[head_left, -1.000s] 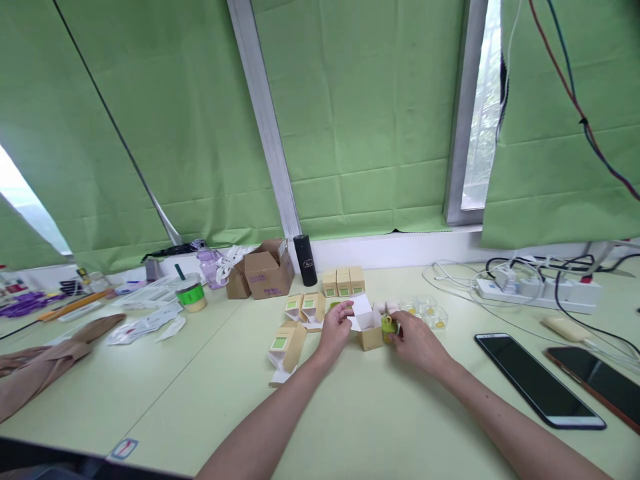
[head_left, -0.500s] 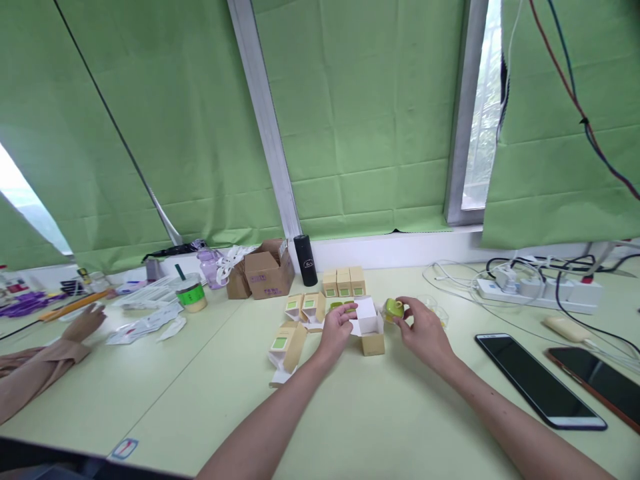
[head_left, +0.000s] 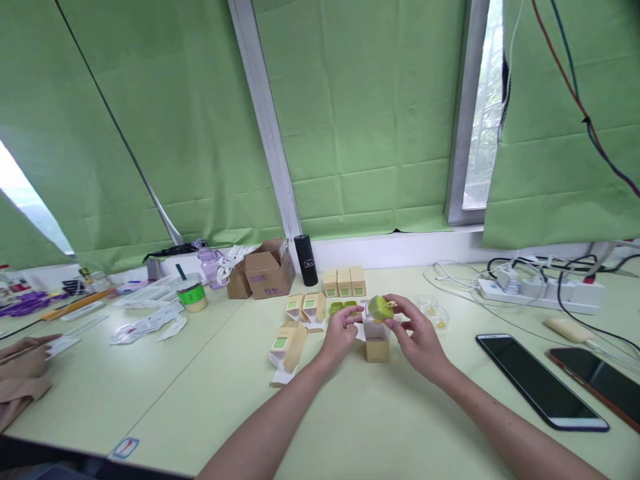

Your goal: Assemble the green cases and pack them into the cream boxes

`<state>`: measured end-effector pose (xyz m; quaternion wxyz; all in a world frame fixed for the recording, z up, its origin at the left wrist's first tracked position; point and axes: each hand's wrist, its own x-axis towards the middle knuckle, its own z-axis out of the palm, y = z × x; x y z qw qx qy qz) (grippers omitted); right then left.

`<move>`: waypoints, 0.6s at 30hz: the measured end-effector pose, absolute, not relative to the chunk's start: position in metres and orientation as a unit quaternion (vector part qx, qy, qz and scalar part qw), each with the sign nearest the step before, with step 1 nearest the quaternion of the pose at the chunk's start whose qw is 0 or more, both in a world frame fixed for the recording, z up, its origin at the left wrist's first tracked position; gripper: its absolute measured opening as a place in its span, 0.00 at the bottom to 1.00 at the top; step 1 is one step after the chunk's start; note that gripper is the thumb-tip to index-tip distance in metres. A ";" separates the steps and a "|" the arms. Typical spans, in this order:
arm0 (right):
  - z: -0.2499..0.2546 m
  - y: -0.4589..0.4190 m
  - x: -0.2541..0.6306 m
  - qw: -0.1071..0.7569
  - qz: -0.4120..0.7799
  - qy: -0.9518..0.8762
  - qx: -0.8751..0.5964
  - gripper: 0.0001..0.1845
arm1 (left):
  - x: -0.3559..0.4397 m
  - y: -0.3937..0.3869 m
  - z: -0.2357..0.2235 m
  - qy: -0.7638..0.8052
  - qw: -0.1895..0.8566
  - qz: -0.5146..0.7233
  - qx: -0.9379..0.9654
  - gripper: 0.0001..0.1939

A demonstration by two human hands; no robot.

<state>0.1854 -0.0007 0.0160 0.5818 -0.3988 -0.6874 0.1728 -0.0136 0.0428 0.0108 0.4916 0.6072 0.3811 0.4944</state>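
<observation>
1. My right hand (head_left: 417,339) pinches the green case (head_left: 380,309) between its fingers, above the open box (head_left: 377,351).
2. My left hand (head_left: 343,336), left of the box, half-curls; from here I can't tell its grip.
3. The case has shifted left, over the box.

A small rounded olive-green case (head_left: 381,309) is set off by a yellow loop (head_left: 392,304); the open tan cardboard box (head_left: 377,351) is lined in white; the tabletop (head_left: 210,393) is tinted pale green.
</observation>
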 end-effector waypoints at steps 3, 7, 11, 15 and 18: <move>0.012 0.000 0.185 0.555 0.149 -0.718 -0.393 0.19 | -0.013 0.044 0.010 0.382 0.484 0.500 0.608 0.30; 0.009 0.003 0.188 0.534 0.102 -0.734 -0.407 0.20 | -0.014 0.045 0.008 0.382 0.486 0.492 0.613 0.31; 0.009 0.005 0.191 0.514 0.074 -0.745 -0.418 0.19 | -0.016 0.046 0.007 0.378 0.480 0.489 0.622 0.31; 0.009 0.004 0.193 0.494 0.065 -0.755 -0.426 0.18 | -0.017 0.045 0.007 0.384 0.475 0.487 0.625 0.30; 0.008 0.005 0.194 0.480 0.061 -0.762 -0.430 0.18 | -0.017 0.044 0.007 0.381 0.478 0.486 0.625 0.30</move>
